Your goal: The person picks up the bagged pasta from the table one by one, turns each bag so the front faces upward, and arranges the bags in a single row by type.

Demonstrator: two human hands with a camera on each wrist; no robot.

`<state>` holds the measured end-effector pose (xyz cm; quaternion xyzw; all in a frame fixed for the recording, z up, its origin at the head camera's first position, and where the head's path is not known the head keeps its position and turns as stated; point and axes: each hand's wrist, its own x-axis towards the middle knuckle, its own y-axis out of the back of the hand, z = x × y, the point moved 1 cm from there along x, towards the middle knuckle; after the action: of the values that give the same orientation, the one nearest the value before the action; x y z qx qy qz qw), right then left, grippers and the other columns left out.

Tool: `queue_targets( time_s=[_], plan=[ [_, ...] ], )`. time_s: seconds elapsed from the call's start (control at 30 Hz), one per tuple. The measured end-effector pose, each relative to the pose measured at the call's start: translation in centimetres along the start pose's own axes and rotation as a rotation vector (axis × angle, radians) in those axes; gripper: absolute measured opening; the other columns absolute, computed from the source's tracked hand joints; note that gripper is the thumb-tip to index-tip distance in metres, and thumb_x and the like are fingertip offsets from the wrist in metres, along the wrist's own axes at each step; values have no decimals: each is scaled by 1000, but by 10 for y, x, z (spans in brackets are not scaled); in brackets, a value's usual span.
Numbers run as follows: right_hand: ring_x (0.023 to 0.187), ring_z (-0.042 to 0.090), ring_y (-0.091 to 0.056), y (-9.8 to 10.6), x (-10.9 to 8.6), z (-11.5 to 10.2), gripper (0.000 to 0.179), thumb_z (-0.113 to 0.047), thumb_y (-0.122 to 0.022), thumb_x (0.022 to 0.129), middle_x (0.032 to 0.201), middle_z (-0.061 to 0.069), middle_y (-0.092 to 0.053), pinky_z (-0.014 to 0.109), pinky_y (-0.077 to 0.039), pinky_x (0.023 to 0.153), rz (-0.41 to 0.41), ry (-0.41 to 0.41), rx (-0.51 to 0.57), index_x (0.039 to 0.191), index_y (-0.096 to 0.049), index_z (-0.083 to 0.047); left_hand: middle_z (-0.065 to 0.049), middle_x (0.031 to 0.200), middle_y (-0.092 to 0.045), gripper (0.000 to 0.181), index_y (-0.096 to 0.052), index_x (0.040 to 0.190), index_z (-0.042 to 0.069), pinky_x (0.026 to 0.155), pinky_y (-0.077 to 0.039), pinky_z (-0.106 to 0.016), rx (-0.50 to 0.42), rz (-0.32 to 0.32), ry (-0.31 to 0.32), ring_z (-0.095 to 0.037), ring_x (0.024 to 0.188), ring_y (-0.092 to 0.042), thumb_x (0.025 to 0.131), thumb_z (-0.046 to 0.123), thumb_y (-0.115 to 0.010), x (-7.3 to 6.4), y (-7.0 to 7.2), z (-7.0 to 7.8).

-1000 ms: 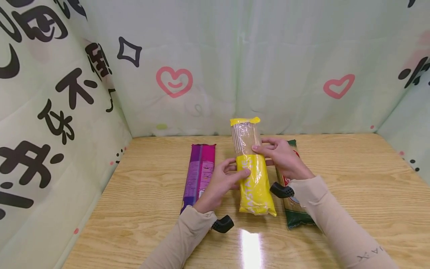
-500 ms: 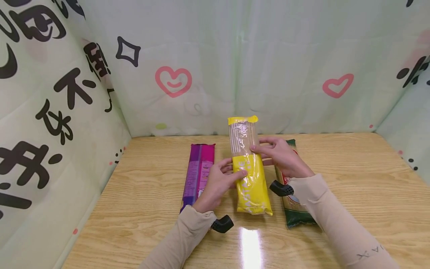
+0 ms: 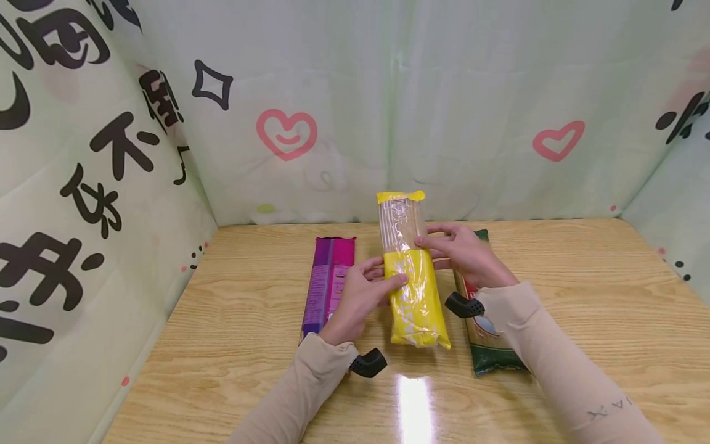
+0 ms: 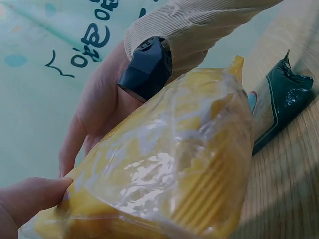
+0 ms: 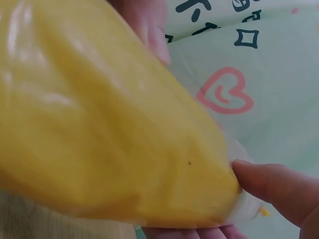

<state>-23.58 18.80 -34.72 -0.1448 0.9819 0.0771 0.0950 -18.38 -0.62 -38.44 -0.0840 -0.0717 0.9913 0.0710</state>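
Observation:
Both hands hold a pack of pasta (image 3: pixel 417 296) above the table, its far end tilted up. The pack has a yellow lower part with pale lettering and a see-through upper part showing long pale strands. My left hand (image 3: pixel 360 297) grips its left edge, thumb on the front and fingers behind. Higher up on the right edge, my right hand (image 3: pixel 468 254) pinches it with the thumb in front. The left wrist view shows the bottom of the yellow pack (image 4: pixel 164 159) close up. In the right wrist view the yellow wrapper (image 5: pixel 109 129) fills the left side, with the right thumb (image 5: pixel 274 186) at its edge.
A purple and pink packet (image 3: pixel 333 277) lies on the wooden table (image 3: pixel 238 345), partly behind the left hand. On the right lies a green packet with a clear window (image 3: pixel 493 357), partly under the right forearm. A printed curtain (image 3: pixel 460 123) encloses the back and sides.
The pasta pack has shifted slightly left, and its lower end has risen a little. Both hands keep their hold on it. The other two packets lie where they were.

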Motion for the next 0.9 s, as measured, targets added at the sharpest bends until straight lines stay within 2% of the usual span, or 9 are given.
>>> queue_targets(
  time_s=[0.37,0.7,0.9],
  plan=[
    [93,25,-64,3,6,9,55,-28,-62,88,120,21,-51,41,-52,79,9,-26,-9,128,-41,3,-9,101,-64,53,-55,119,6,68,-55,-36,0,4,20,-21,81,-65,73,18,-78,7,-2,-5],
    [104,34,-58,2,10,23,68,-38,-62,86,126,22,-47,38,-51,82,56,-131,-101,135,-34,1,-9,98,-64,53,-56,118,5,68,-54,-31,56,43,52,-18,82,-63,72,19,-79,11,-2,-16],
    [104,34,-57,1,11,30,67,-35,-60,88,126,23,-46,38,-51,83,39,-124,-114,136,-32,2,-11,97,-64,53,-54,118,1,60,-54,-32,51,44,37,-18,77,-64,73,15,-78,14,-3,-24]
  ],
)
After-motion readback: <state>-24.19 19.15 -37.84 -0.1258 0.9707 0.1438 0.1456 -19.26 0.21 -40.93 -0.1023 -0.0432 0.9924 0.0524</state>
